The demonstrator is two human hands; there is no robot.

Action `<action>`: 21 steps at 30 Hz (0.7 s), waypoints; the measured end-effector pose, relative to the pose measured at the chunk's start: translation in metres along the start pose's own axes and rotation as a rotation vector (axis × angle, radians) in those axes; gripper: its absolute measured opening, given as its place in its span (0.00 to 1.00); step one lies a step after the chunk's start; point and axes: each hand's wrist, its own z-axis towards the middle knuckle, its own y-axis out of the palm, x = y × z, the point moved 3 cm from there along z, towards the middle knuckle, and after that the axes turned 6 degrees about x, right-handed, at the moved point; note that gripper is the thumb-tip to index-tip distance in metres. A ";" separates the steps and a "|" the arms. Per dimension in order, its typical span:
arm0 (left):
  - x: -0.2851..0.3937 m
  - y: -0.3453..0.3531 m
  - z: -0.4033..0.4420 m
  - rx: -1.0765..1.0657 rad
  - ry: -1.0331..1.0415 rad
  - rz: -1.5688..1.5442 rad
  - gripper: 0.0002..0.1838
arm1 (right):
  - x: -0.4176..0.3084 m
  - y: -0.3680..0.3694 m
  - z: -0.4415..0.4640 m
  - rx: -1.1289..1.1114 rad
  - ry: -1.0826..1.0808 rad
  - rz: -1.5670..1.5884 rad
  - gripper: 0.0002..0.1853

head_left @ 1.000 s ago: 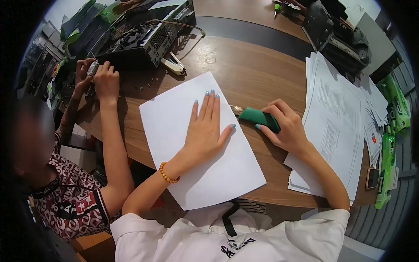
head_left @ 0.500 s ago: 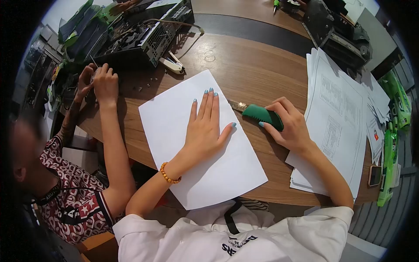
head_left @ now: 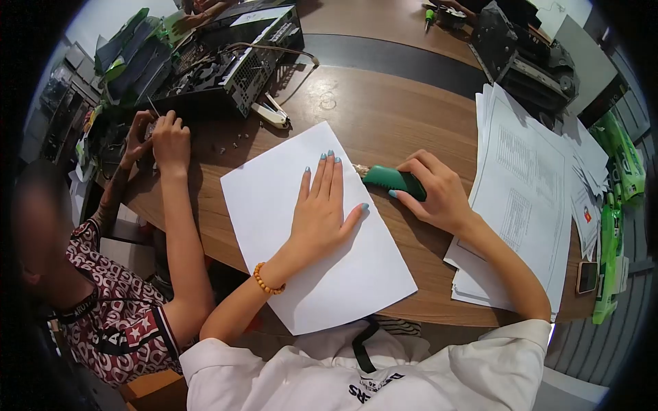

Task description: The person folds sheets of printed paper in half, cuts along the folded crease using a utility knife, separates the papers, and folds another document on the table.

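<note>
My left hand (head_left: 317,218) lies flat on a blank white sheet of paper (head_left: 363,281), fingers stretched out and thumb apart. The sheet sits at an angle, and its lower corner overhangs the table's front edge. My right hand (head_left: 442,193) is closed around the back end of what looks like a green-handled utility knife (head_left: 385,179). Its shiny blade end points left and reaches the sheet's right edge; whether it touches the paper I cannot tell.
A co-worker (head_left: 116,301) sits at the left, hands by an opened computer case (head_left: 226,75). A white stapler (head_left: 272,113) lies beyond my sheet. Printed papers (head_left: 517,198) are stacked at the right, near a phone (head_left: 587,277) and green packaging (head_left: 608,260). Another machine (head_left: 524,61) stands behind.
My right hand has moved left with the green-handled utility knife, bringing its blade end up to the sheet's edge. My left hand stays flat on the paper. The view has shifted slightly.
</note>
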 end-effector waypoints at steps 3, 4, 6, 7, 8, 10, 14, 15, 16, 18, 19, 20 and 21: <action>0.003 -0.002 0.000 0.002 -0.005 -0.001 0.37 | 0.001 -0.002 -0.001 -0.004 -0.007 -0.028 0.16; 0.002 -0.002 0.000 0.002 -0.005 -0.001 0.37 | 0.002 0.000 0.000 -0.003 0.001 -0.033 0.16; 0.003 -0.002 0.000 0.012 0.002 0.002 0.39 | 0.004 0.003 0.001 -0.002 0.020 -0.039 0.16; 0.003 -0.001 0.001 0.009 0.009 0.000 0.39 | 0.004 0.006 0.004 0.015 0.001 -0.047 0.16; 0.002 0.000 0.000 0.012 0.010 -0.002 0.39 | 0.004 0.007 0.006 0.034 -0.020 -0.054 0.16; 0.002 0.000 0.001 0.018 0.006 -0.006 0.39 | 0.005 0.009 0.009 0.030 -0.012 -0.055 0.15; 0.003 -0.001 0.001 -0.016 0.001 0.016 0.38 | 0.009 0.014 0.018 0.059 -0.029 -0.073 0.14; 0.002 -0.001 0.001 -0.019 -0.003 0.014 0.38 | 0.010 0.016 0.020 0.064 -0.032 -0.074 0.14; 0.001 -0.002 0.001 -0.015 -0.002 0.017 0.38 | 0.010 0.018 0.023 0.078 -0.035 -0.071 0.14; 0.002 -0.001 0.001 -0.015 0.004 0.028 0.38 | 0.013 0.022 0.028 0.093 -0.040 -0.072 0.14; 0.002 -0.001 0.001 -0.013 0.007 0.030 0.38 | 0.015 0.024 0.031 0.099 -0.040 -0.069 0.14; 0.002 -0.001 0.001 -0.016 0.005 0.027 0.38 | 0.017 0.027 0.035 0.107 -0.042 -0.065 0.14; 0.002 -0.001 0.001 -0.018 0.004 0.025 0.38 | 0.019 0.030 0.040 0.113 -0.045 -0.066 0.14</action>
